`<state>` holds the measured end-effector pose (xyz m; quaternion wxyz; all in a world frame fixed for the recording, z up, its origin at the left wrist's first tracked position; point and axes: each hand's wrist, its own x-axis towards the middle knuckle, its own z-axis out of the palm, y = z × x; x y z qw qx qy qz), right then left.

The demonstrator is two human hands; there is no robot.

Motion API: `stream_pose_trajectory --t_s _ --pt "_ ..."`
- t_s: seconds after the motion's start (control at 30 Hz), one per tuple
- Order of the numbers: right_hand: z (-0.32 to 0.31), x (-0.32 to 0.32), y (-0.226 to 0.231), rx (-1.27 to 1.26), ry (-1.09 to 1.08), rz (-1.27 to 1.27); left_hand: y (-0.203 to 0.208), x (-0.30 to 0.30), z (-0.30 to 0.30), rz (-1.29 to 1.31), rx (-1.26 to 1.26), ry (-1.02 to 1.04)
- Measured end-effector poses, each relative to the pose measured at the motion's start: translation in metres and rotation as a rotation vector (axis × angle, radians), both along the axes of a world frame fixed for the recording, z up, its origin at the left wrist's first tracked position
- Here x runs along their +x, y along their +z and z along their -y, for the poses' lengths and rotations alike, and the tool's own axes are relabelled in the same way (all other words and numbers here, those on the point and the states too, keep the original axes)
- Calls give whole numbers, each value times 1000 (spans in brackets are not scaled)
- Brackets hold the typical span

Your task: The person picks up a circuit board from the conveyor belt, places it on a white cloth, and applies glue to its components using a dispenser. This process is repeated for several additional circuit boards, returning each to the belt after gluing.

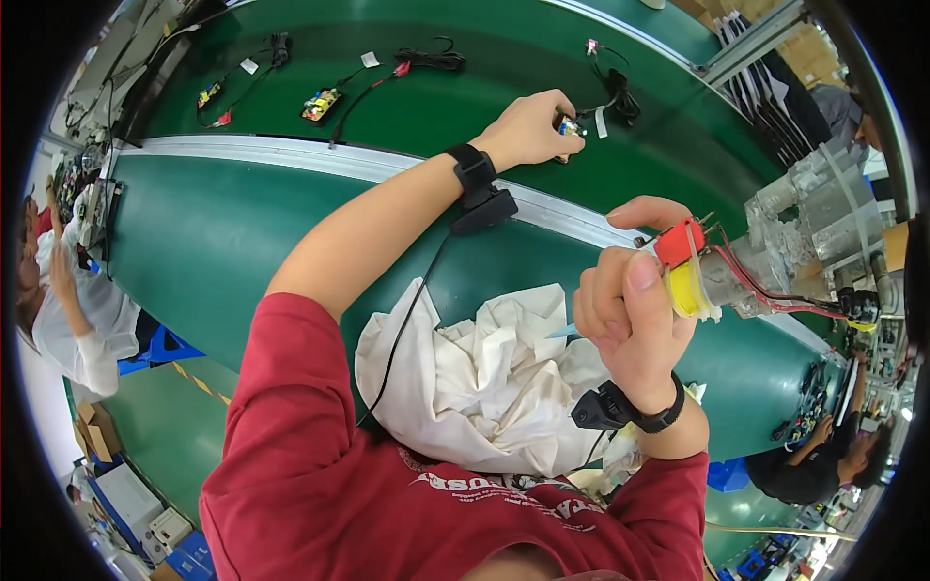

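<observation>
My left hand (533,131) reaches over the dark green belt, its fingers closed on a small circuit board (568,128) with a white label and black cable beside it. My right hand (635,300) is raised at the right, next to a red switch-like block (680,242) and a yellow-wrapped collar (686,290) on a clear plastic fixture (814,218). Its fingers are curled, and a thin light-blue pointed tool (562,331) sticks out from them; the rest of the tool is hidden. Whether the hand touches the red block, I cannot tell.
Circuit boards with cables (320,105) lie along the belt, and another black cable coil (622,97) lies further right. A metal rail (262,148) borders the belt. Crumpled white cloth (494,368) lies before me. People sit at left and right.
</observation>
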<state>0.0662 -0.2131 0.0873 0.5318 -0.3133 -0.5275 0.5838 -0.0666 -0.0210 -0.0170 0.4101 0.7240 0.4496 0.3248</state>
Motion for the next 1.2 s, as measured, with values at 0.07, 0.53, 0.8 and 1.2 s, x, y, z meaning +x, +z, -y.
stream_pose_trajectory --t_s 0.07,0.53,0.8,1.2 --pt "-1 -2 -1 13 -2 -9 4 -3 -3 -281 155 79" --pt "-8 -6 -2 -22 -49 -32 31 -217 8 -664 712 574" --pt "-8 -8 -4 -29 -48 -34 29 -240 22 -349 -156 398" --pt "-16 0 7 -53 -119 33 52 -102 95 722 -709 -35"
